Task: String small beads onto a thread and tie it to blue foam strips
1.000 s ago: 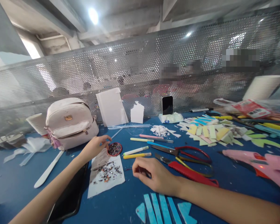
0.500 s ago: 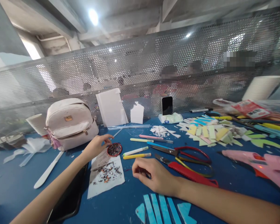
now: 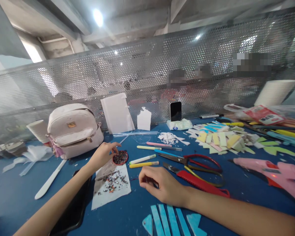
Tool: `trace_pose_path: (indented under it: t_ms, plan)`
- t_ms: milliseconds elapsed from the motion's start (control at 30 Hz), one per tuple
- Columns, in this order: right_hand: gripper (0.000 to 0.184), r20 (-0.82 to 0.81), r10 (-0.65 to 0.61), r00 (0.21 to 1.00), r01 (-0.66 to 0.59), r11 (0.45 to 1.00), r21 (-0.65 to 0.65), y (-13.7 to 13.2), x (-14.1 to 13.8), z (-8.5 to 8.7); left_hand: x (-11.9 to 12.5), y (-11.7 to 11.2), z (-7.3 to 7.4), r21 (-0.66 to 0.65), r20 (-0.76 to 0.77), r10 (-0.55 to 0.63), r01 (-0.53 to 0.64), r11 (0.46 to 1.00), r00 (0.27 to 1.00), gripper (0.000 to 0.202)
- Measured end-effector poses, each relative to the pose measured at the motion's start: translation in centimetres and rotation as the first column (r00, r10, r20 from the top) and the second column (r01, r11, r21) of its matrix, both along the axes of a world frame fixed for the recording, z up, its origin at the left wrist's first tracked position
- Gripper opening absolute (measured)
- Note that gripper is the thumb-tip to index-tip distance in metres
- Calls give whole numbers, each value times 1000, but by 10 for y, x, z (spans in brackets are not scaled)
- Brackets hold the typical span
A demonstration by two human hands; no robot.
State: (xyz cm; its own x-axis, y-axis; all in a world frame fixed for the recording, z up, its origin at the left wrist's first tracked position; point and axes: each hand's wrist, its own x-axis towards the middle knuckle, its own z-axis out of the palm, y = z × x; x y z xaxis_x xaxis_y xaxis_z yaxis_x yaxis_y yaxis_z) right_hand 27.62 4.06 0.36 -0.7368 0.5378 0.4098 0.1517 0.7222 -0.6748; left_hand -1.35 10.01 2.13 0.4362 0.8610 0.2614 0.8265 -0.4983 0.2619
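Note:
My left hand (image 3: 102,155) reaches over a small round red lid (image 3: 120,157) filled with dark glittery bits, its fingers curled and pinched at the lid's left rim. Below the lid lies a white paper sheet (image 3: 111,193) strewn with several sequins. My right hand (image 3: 159,186) rests on the blue table, fingers curled under and closed on something small that I cannot make out. Blue foam strips (image 3: 167,221) lie just in front of the right wrist.
A pale backpack (image 3: 73,129) stands at the back left, next to a paper cup (image 3: 38,129). Scissors with red handles (image 3: 194,162), coloured sticks (image 3: 144,159), a pink glue gun (image 3: 272,170), foam scraps (image 3: 221,137), a propped phone (image 3: 176,110) and a dark tablet (image 3: 72,209) crowd the table. A perforated metal screen (image 3: 147,72) backs it.
My left hand's fingers shifted slightly at the red lid. The right hand has stayed still.

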Motion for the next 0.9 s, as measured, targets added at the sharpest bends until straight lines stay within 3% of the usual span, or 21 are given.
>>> trace_pose_path:
  t_ms: [900]
  plan:
    - [5,20,3,1000,-4,1000,19,0,0,3,12,2,-5,30,-61,8,-7,1000,998,43]
